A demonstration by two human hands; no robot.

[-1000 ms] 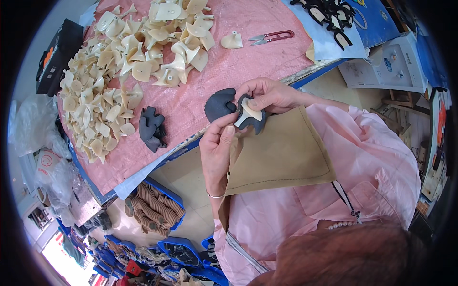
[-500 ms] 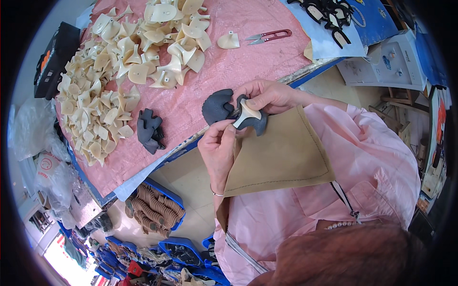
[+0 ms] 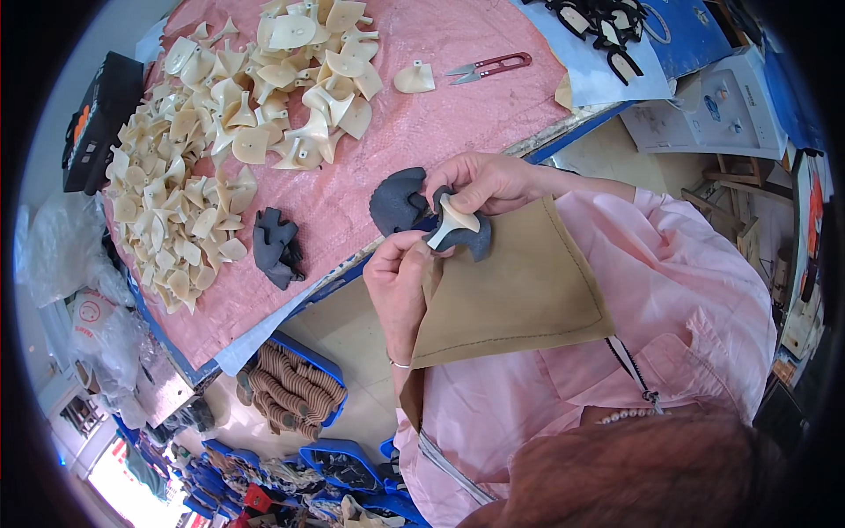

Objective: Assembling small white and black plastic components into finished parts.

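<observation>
Both my hands are closed on one small assembly over the tan apron (image 3: 519, 295). It is a cream plastic piece (image 3: 453, 218) with a narrow stem, lying against a dark grey, curved soft piece (image 3: 476, 242). My left hand (image 3: 398, 275) pinches the stem end at the lower left. On the upper side, my right hand (image 3: 493, 183) grips the wide end, thumb on the cream surface. Beyond them a dark grey scalloped piece (image 3: 396, 201) rests near the table edge. Another dark grey bundle (image 3: 277, 248) lies farther left on the pink cover.
A large heap of cream plastic pieces (image 3: 251, 145) covers the table's left part. One loose cream piece (image 3: 414, 77) lies beside red-handled thread snips (image 3: 490, 68). Black loop-shaped parts (image 3: 623, 65) are at the far right. Below the table, a blue bin (image 3: 333, 409) holds brown ribbed parts.
The cream piece and dark grey piece have tilted slightly in my hands, and my left hand has shifted a little left. Both hands keep their grip. The whole view has shifted slightly.
</observation>
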